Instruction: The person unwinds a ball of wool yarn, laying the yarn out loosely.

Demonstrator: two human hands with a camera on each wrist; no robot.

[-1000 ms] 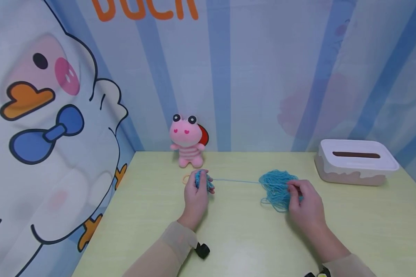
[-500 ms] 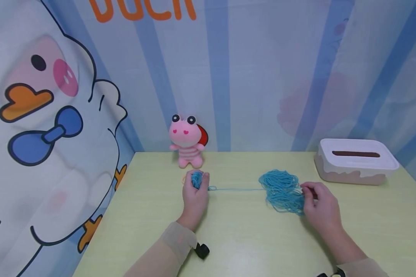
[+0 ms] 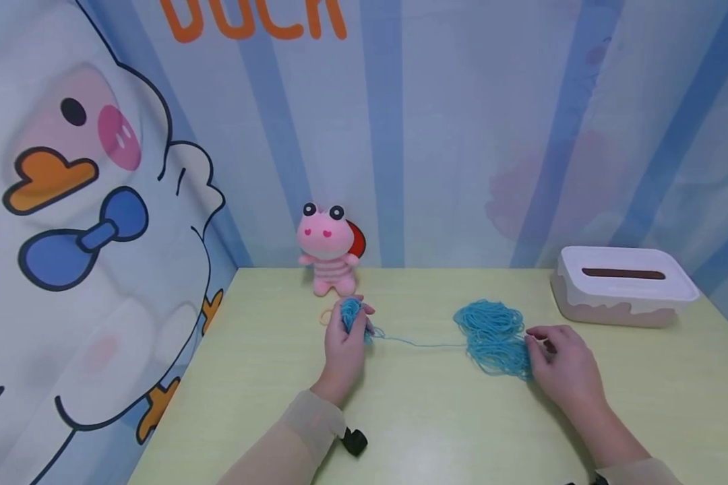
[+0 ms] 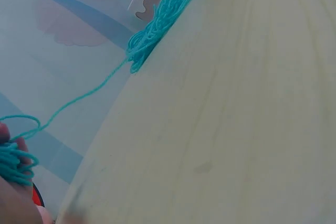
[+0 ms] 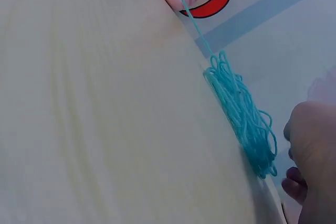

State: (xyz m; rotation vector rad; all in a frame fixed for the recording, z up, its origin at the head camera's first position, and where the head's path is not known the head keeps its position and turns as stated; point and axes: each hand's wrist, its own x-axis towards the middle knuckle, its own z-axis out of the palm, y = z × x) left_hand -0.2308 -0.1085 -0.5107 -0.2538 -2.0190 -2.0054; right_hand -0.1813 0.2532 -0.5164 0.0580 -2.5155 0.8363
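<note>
Two lots of blue yarn, joined by one strand (image 3: 427, 346), were seen over a pale table (image 3: 412, 417).

Lot one, small bundle (image 3: 350, 311): held in the left hand (image 3: 343, 353), the fingers curled round it and the thumb against its near side. Part of the bundle and most of those fingers were hidden behind the thumb and palm. Loose loops hung out on the right of the thumb. In the left wrist view, the left edge cut off both hand and bundle.

Lot two, loose pile (image 3: 494, 340): lay spread on the table to the left of the right hand (image 3: 567, 369), its right edge at the fingertips. Thumb and forefinger were drawn close together; whether they pinched a strand could not be told. In the right wrist view, the back of the hand hid some of the fingers; in the left wrist view, the top edge cut the hand off.

Also listed: one pink toy (image 3: 326, 244), upright beyond the left hand, a red shape (image 3: 356, 237) partly hidden behind it; one thin peach ring (image 3: 323, 318), partly covered by the left hand; one white box (image 3: 625, 293) with a dark slot, far right; one black block (image 3: 354, 442) at the left cuff; orange letters (image 3: 183, 30), cut off above.
</note>
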